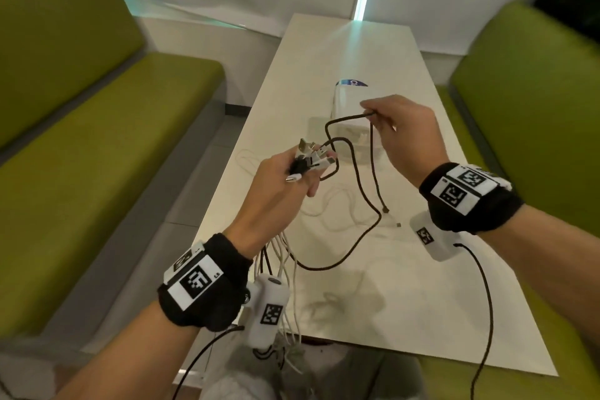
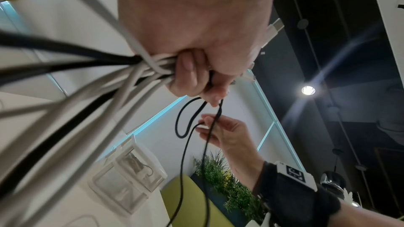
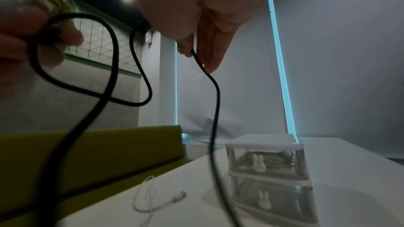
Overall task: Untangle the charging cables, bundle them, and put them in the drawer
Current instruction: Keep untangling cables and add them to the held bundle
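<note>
white table (image 1: 422, 302) | green benches (image 1: 97, 156) | left hand (image 1: 276, 185) grip: cables (image 1: 311, 156); right hand (image 1: 406, 133) grip: black cable (image 1: 357, 172)

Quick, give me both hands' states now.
Left hand: grips the cable bundle by its plug ends.
Right hand: pinches the black cable.

My left hand (image 1: 279, 178) grips a bunch of cables (image 2: 91, 75), some white and some black, with white and silver plugs (image 1: 311, 153) sticking out past my knuckles. My right hand (image 1: 406, 130) pinches a black cable (image 1: 357, 178). Both wristbands (image 1: 470, 201) are black with white tags printed in black square patterns. The table (image 1: 422, 302) is white, the benches (image 1: 97, 140) yellow-green. The little drawer box (image 3: 268, 175) is clear with white frames and white rabbit-shaped knobs.
</note>
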